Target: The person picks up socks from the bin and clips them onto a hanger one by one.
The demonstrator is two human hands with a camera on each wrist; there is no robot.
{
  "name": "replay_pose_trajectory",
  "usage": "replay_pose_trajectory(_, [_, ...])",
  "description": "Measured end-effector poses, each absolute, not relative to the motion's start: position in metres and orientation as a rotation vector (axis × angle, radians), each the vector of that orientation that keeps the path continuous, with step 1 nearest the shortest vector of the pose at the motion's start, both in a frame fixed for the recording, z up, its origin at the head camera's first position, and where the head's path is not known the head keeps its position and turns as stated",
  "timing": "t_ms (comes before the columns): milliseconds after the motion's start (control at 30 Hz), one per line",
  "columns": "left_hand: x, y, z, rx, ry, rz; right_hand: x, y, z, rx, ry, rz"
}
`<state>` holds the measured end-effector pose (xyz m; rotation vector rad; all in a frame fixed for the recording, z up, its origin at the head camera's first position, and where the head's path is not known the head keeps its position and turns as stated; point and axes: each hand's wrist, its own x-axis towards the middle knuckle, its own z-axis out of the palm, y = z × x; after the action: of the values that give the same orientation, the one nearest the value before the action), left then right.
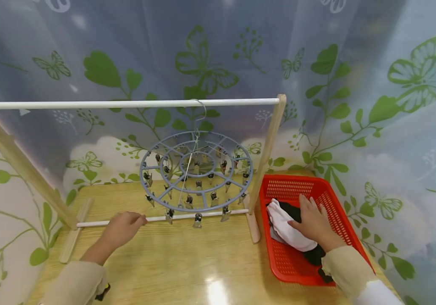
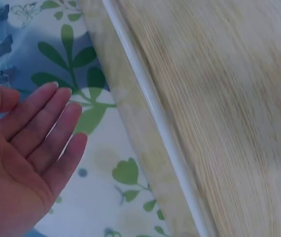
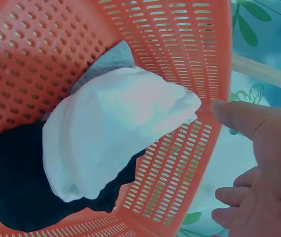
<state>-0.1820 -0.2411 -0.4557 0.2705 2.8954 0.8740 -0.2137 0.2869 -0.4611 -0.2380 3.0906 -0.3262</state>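
My left hand (image 1: 122, 231) hovers near the lower white rod of a wooden-ended stand, left of the round clip hanger. Its fingers are loosely bent and hold nothing; the left wrist view shows the palm (image 2: 22, 173) bare. Over the red basket (image 1: 290, 178) is my right hand (image 1: 315, 224), fingers spread, with nothing in its grasp. Beneath it lies a pale pinkish-white piece of cloth (image 3: 116, 123), on top of black cloth (image 3: 17, 177) and a grey piece (image 3: 106, 64). Whether the right hand touches the cloth, I cannot tell.
The round grey hanger (image 1: 153, 186) hangs by its hook from the upper white rod (image 1: 126, 104), with several metal clips dangling. A wooden post (image 1: 267, 152) stands between hanger and basket. A leaf-patterned curtain (image 1: 218, 51) rises behind the wooden table (image 1: 164, 262).
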Motion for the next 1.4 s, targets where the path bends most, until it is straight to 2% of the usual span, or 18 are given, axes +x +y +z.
replay_pose_trajectory(233, [-0.171, -0.227, -0.455, 0.554, 2.506, 0.96, -0.215, 0.279, -0.467, -0.273, 3.067, -0.353])
replay_pose_trajectory(533, [-0.152, -0.173, -0.446, 0.746, 2.273, 1.143, -0.213, 0.271, -0.472, -0.283, 2.983, -0.379])
replay_pose_trajectory(900, [-0.156, -0.129, -0.445, 0.61, 2.533, 1.354, -0.223, 0.266, -0.472, -0.29, 2.842, -0.442])
replay_pose_trajectory(1133, [-0.152, -0.119, -0.438, 0.535, 2.596, 1.531, -0.232, 0.259, -0.468, -0.345, 2.809, -0.429])
replay_pose_trajectory(1400, [-0.153, -0.115, -0.435, 0.583, 2.547, 1.665, -0.235, 0.251, -0.467, -0.294, 2.801, -0.405])
